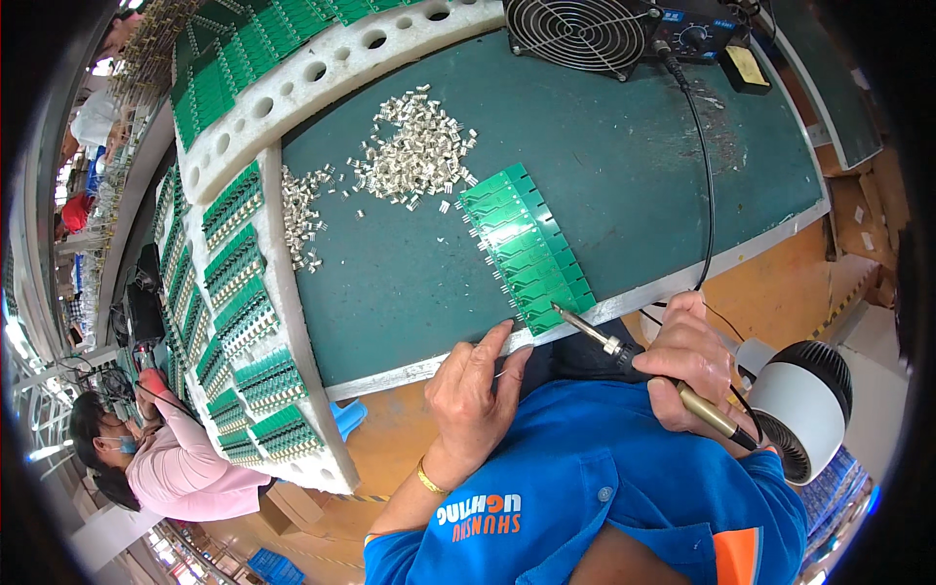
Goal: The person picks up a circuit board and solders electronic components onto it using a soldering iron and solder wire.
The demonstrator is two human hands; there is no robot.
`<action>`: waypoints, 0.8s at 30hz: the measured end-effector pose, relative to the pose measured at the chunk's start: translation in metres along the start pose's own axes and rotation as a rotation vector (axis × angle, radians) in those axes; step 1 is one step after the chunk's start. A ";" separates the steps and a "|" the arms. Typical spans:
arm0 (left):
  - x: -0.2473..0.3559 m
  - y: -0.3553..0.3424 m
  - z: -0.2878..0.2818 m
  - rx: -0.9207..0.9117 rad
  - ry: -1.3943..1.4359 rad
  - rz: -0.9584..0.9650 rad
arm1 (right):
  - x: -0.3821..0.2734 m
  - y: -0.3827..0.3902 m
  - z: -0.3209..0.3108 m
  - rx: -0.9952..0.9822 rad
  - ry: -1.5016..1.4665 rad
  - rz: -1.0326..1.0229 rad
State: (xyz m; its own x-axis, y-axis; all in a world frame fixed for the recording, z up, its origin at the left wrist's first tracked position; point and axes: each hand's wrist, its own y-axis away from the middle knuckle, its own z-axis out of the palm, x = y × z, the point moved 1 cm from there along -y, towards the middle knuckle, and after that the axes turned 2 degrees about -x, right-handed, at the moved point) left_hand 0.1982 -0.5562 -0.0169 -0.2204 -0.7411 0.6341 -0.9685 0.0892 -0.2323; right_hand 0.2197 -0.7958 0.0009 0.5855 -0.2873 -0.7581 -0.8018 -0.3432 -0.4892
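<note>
A green circuit board panel [526, 249] lies on the dark green table mat near the front edge, with small white connectors along its left side. At the panel's lower left corner is my left hand [475, 390]; the index fingertip is against the last connectors, and the thumb is held apart from it. My right hand [687, 361] is closed round a soldering iron [603, 339] with a gold-coloured handle. The iron's tip is at the panel's lower end; whether it touches the board cannot be told.
Loose white connectors [414, 151] are heaped behind and left of the panel. White foam racks [322, 419] with finished-looking boards line the left side. A fan [580, 34], a control box [692, 37] and a yellow sponge [745, 68] stand at the back; the iron's cord [709, 195] crosses the mat. A co-worker [185, 458] sits left.
</note>
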 end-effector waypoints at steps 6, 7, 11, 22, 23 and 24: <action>0.004 -0.004 -0.006 -0.055 0.082 -0.154 | 0.009 -0.007 0.009 -0.016 0.007 -0.050; 0.005 -0.005 -0.007 -0.045 0.082 -0.151 | 0.010 -0.009 0.012 -0.034 0.000 -0.036; 0.006 -0.011 -0.009 -0.027 0.182 -0.191 | 0.014 -0.018 0.026 -0.022 0.100 0.026; 0.003 -0.023 -0.008 -0.157 0.569 -0.572 | 0.026 -0.016 0.038 0.017 0.236 -0.002; 0.002 -0.025 -0.007 -0.154 0.664 -0.593 | 0.026 -0.016 0.037 0.033 0.224 -0.002; 0.001 -0.027 -0.006 -0.160 0.754 -0.629 | 0.027 -0.015 0.037 0.027 0.227 0.007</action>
State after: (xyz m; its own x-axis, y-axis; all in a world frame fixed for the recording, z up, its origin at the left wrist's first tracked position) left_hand 0.2235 -0.5556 -0.0056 0.3764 -0.0724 0.9236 -0.9263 -0.0446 0.3741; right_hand 0.2430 -0.7650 -0.0280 0.5896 -0.4840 -0.6466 -0.8069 -0.3175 -0.4981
